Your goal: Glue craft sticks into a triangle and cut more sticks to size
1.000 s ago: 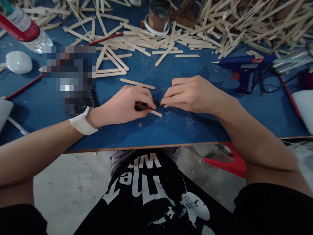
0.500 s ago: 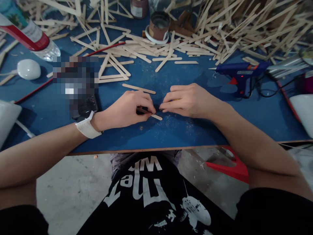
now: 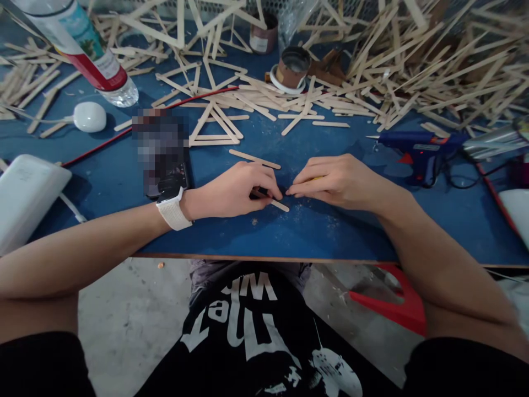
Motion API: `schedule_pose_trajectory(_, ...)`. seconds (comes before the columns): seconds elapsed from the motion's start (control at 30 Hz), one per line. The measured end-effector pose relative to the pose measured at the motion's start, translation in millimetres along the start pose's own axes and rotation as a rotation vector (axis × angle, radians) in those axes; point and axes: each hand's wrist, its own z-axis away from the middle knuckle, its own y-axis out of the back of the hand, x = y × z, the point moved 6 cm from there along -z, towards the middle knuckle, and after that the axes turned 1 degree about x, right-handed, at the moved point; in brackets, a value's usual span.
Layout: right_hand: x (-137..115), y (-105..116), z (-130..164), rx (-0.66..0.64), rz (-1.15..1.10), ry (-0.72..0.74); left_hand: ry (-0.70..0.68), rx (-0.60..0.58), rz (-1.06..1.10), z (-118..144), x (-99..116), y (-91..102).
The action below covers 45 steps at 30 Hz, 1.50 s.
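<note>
My left hand (image 3: 248,187) is closed on a wooden craft stick (image 3: 280,205), pinching it between thumb and fingers just above the table. The stick's rounded end sticks out to the right of the fingertips. Close by on the right, my right hand (image 3: 330,179) has its fingers wrapped round a slim tool with a yellow part (image 3: 317,178); most of it is hidden, so its kind does not show. The fingertips of the two hands are slightly apart. Another craft stick (image 3: 255,159) lies loose on the table just beyond my left hand.
Joined stick triangles (image 3: 217,128) and a heap of sticks (image 3: 397,71) lie behind. A blue glue gun (image 3: 421,149) rests at right. A phone (image 3: 163,160), bottle (image 3: 99,60), white case (image 3: 90,117) and white power bank (image 3: 35,193) are at left. A small pot (image 3: 292,69) stands behind.
The whole view has shifted, so everything on the table appears lower and further right. My hands keep nearly the same pose, and the left still grips the craft stick.
</note>
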Motion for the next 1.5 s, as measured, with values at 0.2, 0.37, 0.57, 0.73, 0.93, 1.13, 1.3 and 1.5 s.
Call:
schedule_pose_trajectory(0.2, 1.3, 0.6, 0.7, -0.023, -0.016, -0.032, -0.001, -0.002, -0.011, 0.7, -1.1, -0.1)
schedule_pose_trajectory(0.37, 1.0, 0.5, 1.1, -0.024, -0.023, -0.059, 0.018, -0.012, -0.024, 0.9, -1.0, 0.3)
schedule_pose_trajectory(0.57, 0.9, -0.2, 2.2, -0.016, -0.040, -0.070, 0.027, -0.013, -0.012, 1.3, -1.7, 0.5)
schedule_pose_trajectory(0.73, 0.7, -0.1, 1.6, -0.024, -0.041, -0.070, 0.044, -0.008, -0.010, 1.6, -2.4, 0.2)
schedule_pose_trajectory(0.93, 2.0, 2.0, 1.0, -0.064, -0.057, -0.089, 0.044, -0.004, -0.012, 1.5, -2.0, -0.1)
schedule_pose_trajectory(1.13, 1.0, 2.2, -2.8, -0.089, -0.037, -0.067, 0.043, 0.005, 0.009, 0.4, -1.1, 0.7)
schedule_pose_trajectory(1.3, 0.4, -1.3, -2.0, -0.056, -0.014, -0.061, 0.037, 0.004, -0.011, 0.2, -1.1, 0.4)
schedule_pose_trajectory(1.5, 3.7, -3.3, 1.2, -0.035, -0.005, -0.072, 0.061, -0.006, -0.006, 0.6, -2.8, -0.1)
